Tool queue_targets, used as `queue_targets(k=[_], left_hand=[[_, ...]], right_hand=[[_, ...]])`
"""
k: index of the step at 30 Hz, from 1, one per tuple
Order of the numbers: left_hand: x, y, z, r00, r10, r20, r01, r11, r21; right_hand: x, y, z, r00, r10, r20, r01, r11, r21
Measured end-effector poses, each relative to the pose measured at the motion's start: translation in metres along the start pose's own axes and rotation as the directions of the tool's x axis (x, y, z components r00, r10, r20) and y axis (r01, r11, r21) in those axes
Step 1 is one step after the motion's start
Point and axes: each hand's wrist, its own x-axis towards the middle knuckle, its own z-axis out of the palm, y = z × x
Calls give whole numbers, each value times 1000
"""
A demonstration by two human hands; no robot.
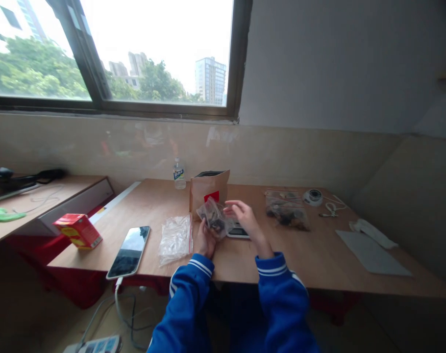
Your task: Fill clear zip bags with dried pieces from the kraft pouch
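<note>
My left hand grips a small clear plastic bag filled with dark pieces, holding it above the wooden table. My right hand is at the bag's top right edge, its fingers curled and touching the plastic. Under the hands lies a small digital scale, partly hidden. A brown paper pouch with a red label stands open just behind the bag. An empty clear bag lies flat to the left of my left hand.
A phone on a cable lies at the table's front left, with a red box beside it. A water bottle stands at the back. A filled clear bag, a round white device and grey paper lie to the right.
</note>
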Motion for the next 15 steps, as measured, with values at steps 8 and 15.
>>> queue_targets(k=[8, 15], left_hand=[[1, -7, -8, 998, 47, -42, -49, 998, -46], [7, -7, -15, 995, 25, -101, -30, 998, -48]], right_hand=[[6, 19, 27, 968, 36, 249, 98, 859, -503], [15, 24, 37, 886, 88, 455, 183, 836, -517]])
